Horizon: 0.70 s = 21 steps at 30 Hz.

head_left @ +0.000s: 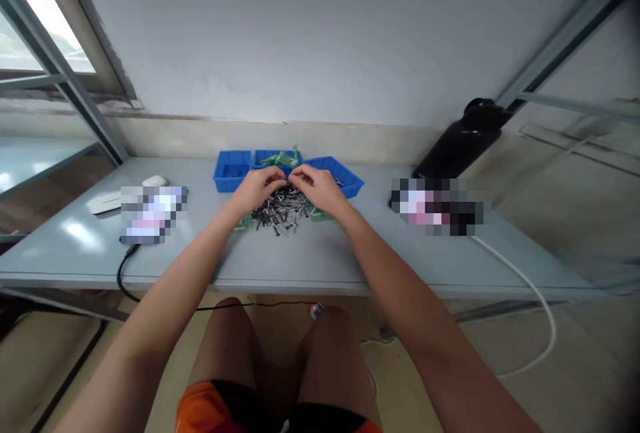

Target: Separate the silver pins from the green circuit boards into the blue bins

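Observation:
A pile of screws (281,209), some silver and some dark, lies loose on the grey table in front of me. Above its far side, my left hand (260,188) and my right hand (316,185) nearly meet, fingers bent and fingertips pinched. Whatever the fingertips hold is too small to make out. Behind the hands stand a left blue bin (233,181) with a few dark bits inside, a middle blue bin (257,158) with green plastic packaging (283,158), and an angled right blue bin (350,183), partly covered by my right hand.
Green plastic pieces (320,214) lie beside the pile. A phone (155,214) with a black cable and a white case (155,181) are on the left. A black bottle (457,143) and a blurred-out device (435,208) with a white cable stand right. The wall (280,133) closes the back.

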### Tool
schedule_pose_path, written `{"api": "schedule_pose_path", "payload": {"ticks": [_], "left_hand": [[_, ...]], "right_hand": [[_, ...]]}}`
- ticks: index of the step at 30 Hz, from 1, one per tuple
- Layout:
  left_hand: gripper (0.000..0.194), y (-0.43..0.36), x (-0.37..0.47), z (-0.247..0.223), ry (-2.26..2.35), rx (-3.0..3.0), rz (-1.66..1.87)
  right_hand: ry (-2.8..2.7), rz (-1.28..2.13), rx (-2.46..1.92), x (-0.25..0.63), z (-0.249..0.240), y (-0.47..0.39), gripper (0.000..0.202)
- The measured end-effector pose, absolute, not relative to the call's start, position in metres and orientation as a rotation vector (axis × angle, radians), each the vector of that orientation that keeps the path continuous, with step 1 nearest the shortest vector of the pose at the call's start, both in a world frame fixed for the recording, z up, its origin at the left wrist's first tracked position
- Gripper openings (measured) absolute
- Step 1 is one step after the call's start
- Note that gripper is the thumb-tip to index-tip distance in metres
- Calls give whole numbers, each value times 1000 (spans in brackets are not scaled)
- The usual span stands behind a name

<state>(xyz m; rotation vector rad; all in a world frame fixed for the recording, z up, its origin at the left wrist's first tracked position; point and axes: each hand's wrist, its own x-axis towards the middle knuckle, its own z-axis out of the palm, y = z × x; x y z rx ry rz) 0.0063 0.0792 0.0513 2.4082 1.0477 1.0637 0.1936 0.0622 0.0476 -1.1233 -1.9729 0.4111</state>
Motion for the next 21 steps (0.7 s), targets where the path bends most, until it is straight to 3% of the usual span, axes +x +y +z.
{"api": "schedule_pose_path", "payload": {"ticks": [21], "left_hand": [[19, 76, 1, 57, 1095, 2475, 1143]], "right_hand": [[-1866, 548, -1101, 201, 49, 66, 25]]}}
